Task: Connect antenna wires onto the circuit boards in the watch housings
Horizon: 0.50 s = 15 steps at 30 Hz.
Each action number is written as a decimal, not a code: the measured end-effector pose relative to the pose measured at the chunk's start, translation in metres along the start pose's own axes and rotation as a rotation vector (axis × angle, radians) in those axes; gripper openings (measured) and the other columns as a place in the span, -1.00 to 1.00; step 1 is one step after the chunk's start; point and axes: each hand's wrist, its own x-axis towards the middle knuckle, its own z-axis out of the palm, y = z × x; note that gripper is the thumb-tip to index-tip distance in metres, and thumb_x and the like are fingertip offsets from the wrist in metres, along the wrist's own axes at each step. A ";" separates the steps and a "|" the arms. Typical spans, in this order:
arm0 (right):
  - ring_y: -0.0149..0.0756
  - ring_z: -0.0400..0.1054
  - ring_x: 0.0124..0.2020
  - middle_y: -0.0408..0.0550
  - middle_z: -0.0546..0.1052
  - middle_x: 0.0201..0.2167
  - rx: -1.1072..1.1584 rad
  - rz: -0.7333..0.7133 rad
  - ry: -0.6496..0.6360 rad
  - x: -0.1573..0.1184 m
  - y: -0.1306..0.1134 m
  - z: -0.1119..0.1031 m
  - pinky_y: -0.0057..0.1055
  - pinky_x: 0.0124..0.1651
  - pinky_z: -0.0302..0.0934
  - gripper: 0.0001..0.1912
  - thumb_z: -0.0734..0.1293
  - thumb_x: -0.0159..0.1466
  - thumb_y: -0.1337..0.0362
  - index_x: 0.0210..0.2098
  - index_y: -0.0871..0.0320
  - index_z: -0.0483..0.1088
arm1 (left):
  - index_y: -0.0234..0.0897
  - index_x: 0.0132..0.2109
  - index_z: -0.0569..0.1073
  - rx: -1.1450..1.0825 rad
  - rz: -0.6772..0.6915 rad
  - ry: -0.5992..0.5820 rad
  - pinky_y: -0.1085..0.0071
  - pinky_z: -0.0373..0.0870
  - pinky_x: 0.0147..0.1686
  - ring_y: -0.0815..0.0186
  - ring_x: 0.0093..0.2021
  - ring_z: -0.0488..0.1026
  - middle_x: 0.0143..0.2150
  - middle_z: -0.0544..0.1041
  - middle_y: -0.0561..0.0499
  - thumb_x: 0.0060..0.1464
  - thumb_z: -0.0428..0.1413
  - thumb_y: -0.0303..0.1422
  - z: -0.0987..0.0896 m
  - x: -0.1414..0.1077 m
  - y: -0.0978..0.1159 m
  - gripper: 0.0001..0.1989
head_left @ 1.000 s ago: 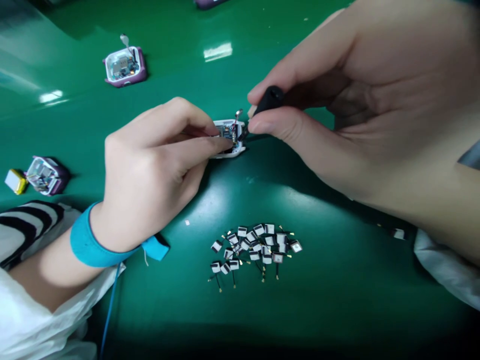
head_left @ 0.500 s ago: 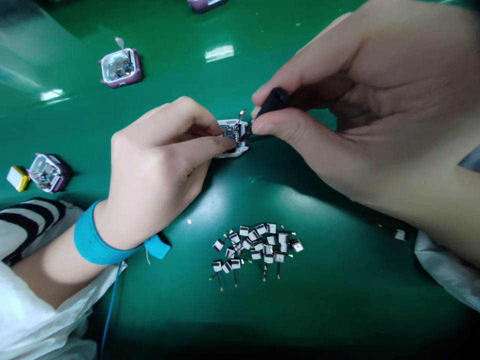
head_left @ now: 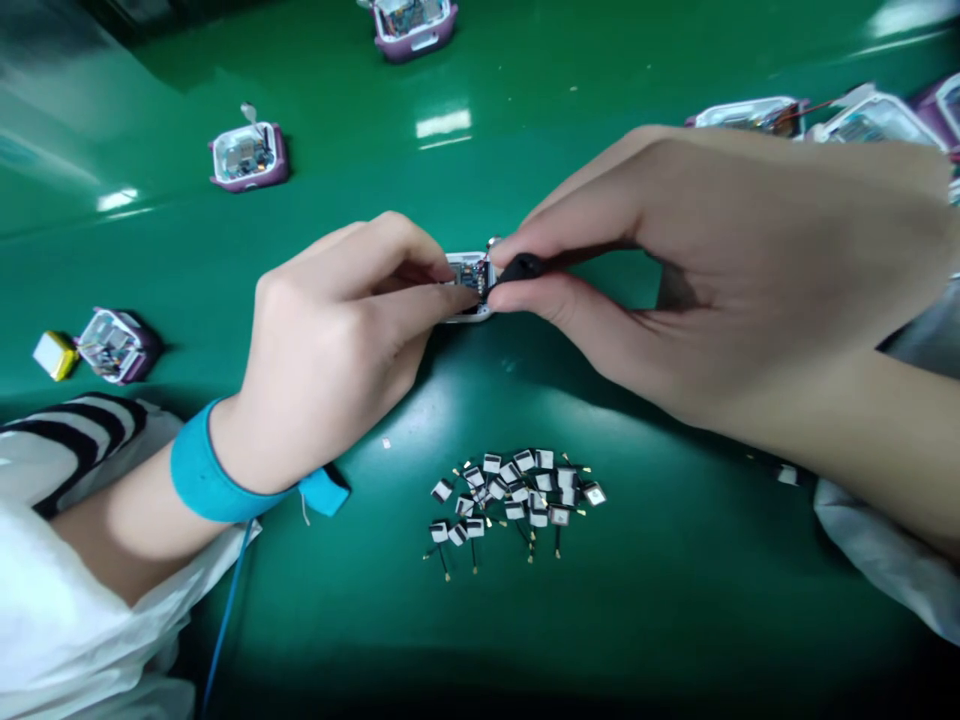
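Observation:
A small white-rimmed device casing with a circuit board inside lies on the green table near the middle of the view. My left hand, with a blue band at the wrist, grips its left side, thumb and finger over the board. On the right, my right hand pinches a black tool between thumb and forefinger. The tool's lower end is at the casing's right edge; its tip is hidden by the fingers. A short wire with a silvery end stands up beside my right fingertips.
Several small white-and-black parts with short cables lie in a cluster below my hands. Purple-and-white casings stand at the upper left, left, top and upper right. A yellow-edged battery sits at far left.
My right hand has moved down and left, bringing the black tool closer to the casing. More casings now show at the top and upper right. My left hand keeps its grip.

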 end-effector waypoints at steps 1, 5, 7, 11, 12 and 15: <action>-0.45 0.23 -0.41 -0.18 0.25 -0.62 0.029 0.001 0.043 -0.001 -0.004 0.001 -0.42 -0.34 0.02 -0.62 0.08 0.25 0.06 -0.61 0.04 0.25 | -0.18 -0.23 0.46 0.003 0.004 0.002 0.46 0.29 -0.43 0.41 -0.32 0.37 -0.29 0.41 0.09 0.11 -0.07 -0.41 0.000 0.000 0.000 -0.79; -0.53 0.08 -0.61 -0.22 0.12 -0.74 0.167 0.081 0.111 -0.001 -0.011 -0.001 -0.42 -0.42 -0.03 -0.49 0.02 0.22 -0.10 -0.69 0.04 0.19 | -0.18 -0.26 0.47 0.020 -0.026 0.001 0.48 0.27 -0.42 0.43 -0.34 0.36 -0.32 0.42 0.10 0.13 -0.09 -0.38 0.000 0.001 0.001 -0.77; -0.54 0.03 -0.62 -0.23 0.14 -0.73 0.143 0.166 0.079 0.000 -0.011 -0.004 -0.41 -0.43 -0.06 -0.57 0.11 0.21 -0.04 -0.67 0.04 0.24 | -0.19 -0.26 0.48 0.014 -0.038 -0.005 0.47 0.27 -0.42 0.43 -0.36 0.36 -0.32 0.43 0.08 0.13 -0.08 -0.37 0.000 0.002 0.002 -0.77; -0.48 0.15 -0.48 -0.19 0.11 -0.70 0.074 0.139 0.049 0.000 -0.010 -0.004 -0.42 -0.37 -0.04 -0.68 0.22 0.20 0.20 -0.67 0.07 0.23 | -0.18 -0.25 0.49 -0.008 -0.089 -0.037 0.46 0.27 -0.39 0.42 -0.34 0.37 -0.31 0.44 0.08 0.15 -0.09 -0.38 0.000 0.004 0.005 -0.76; -0.46 0.18 -0.43 -0.18 0.09 -0.70 0.069 0.119 0.059 -0.001 -0.010 -0.003 -0.41 -0.35 -0.03 -0.67 0.20 0.21 0.21 -0.68 0.08 0.22 | -0.18 -0.25 0.49 -0.014 -0.101 -0.045 0.46 0.28 -0.38 0.42 -0.34 0.37 -0.31 0.43 0.08 0.15 -0.09 -0.38 0.000 0.004 0.005 -0.76; -0.42 0.23 -0.37 -0.16 0.14 -0.67 0.063 0.116 0.066 -0.002 -0.010 -0.002 -0.40 -0.34 -0.01 -0.70 0.16 0.23 0.19 -0.62 0.08 0.23 | -0.18 -0.26 0.49 -0.036 -0.110 -0.046 0.46 0.28 -0.37 0.42 -0.33 0.37 -0.30 0.43 0.10 0.15 -0.09 -0.38 -0.001 0.003 0.006 -0.75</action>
